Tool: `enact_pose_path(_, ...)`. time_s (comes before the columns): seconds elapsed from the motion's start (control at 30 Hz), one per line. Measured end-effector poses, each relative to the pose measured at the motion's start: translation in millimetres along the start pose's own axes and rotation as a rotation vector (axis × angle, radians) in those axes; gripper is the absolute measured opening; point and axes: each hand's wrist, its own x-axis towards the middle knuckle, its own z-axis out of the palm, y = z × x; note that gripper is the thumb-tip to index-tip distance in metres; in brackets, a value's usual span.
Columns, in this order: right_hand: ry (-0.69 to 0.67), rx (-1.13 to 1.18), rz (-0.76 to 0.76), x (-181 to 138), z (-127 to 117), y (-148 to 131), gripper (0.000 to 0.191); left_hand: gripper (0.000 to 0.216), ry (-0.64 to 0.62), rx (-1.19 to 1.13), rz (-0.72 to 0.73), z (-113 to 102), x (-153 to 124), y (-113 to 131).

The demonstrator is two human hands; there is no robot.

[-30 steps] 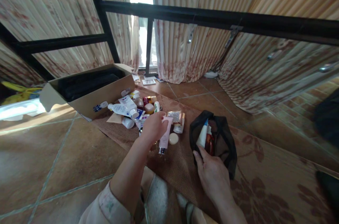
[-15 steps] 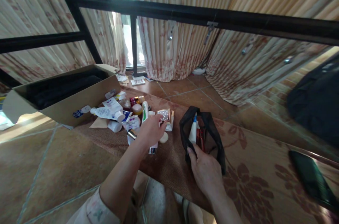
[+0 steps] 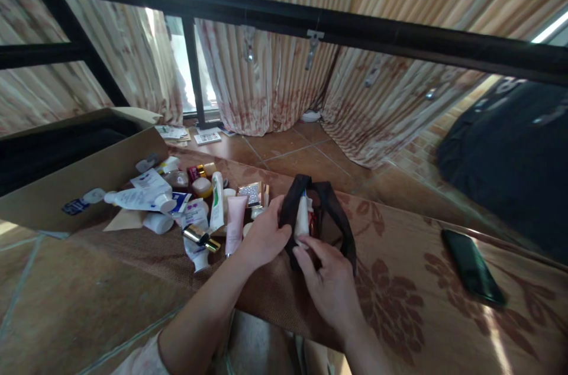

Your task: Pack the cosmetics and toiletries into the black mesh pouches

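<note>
A black mesh pouch [image 3: 332, 197] stands with its mouth spread on the brown patterned cloth. My left hand [image 3: 266, 239] is closed on the pouch's left edge, thumb toward me. Inside the pouch are a white tube [image 3: 302, 218] and something red [image 3: 312, 224]. The thumb and fingers of my right hand [image 3: 328, 280] pinch the lower end of the white tube at the pouch's near side. To the left of my left hand lie a pink tube [image 3: 235, 221], a glittery compact [image 3: 252, 193], a white and green tube [image 3: 217, 200] and a black and gold bottle [image 3: 200, 238].
Several more tubes and jars lie against a long cardboard box [image 3: 89, 177] holding dark fabric. A phone [image 3: 473, 265] rests on the cloth at right. Behind are a dark metal rail [image 3: 275, 14] and striped curtains [image 3: 239, 79]. A dark bag-like shape [image 3: 501, 156] stands far right.
My left hand has moved right, from the glittery compact to the pouch's edge. My right hand has shifted from the pouch's rim to the white tube. The view has turned right.
</note>
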Motion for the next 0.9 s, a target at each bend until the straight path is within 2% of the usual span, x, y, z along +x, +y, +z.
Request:
enact_pose_path(0.1,0.259,0.202,0.069,0,-12,6,0.025,0.064,-0.008,-0.025,0.031,1,1,-3)
enact_pose_path(0.2,0.584,0.289,0.158,5,-20,15,0.021,0.073,0.008,-0.024,0.005,3,1,-6)
enact_pose_path(0.27,0.718,0.34,0.228,11,-22,22,0.022,0.076,0.025,-0.019,0.0,3,1,-7)
enact_pose_path(0.33,0.714,0.379,0.282,17,-21,28,0.027,0.075,0.032,-0.025,0.02,4,2,-8)
enact_pose_path(0.5,0.398,0.357,0.383,29,-16,33,0.057,0.073,-0.028,-0.124,0.072,7,0,-2)
enact_pose_path(0.63,0.234,0.314,0.409,33,-15,31,0.061,0.072,-0.046,-0.134,0.137,10,-1,5)
enact_pose_path(0.7,0.221,0.373,0.412,32,-16,35,0.05,0.071,-0.024,-0.109,0.168,9,0,6)
enact_pose_path(0.77,0.276,0.457,0.399,30,-18,42,0.04,0.07,0.023,-0.062,0.175,8,0,6)
enact_pose_path(0.9,0.416,0.515,0.371,24,-23,55,0.046,0.063,0.104,0.022,0.199,5,2,4)
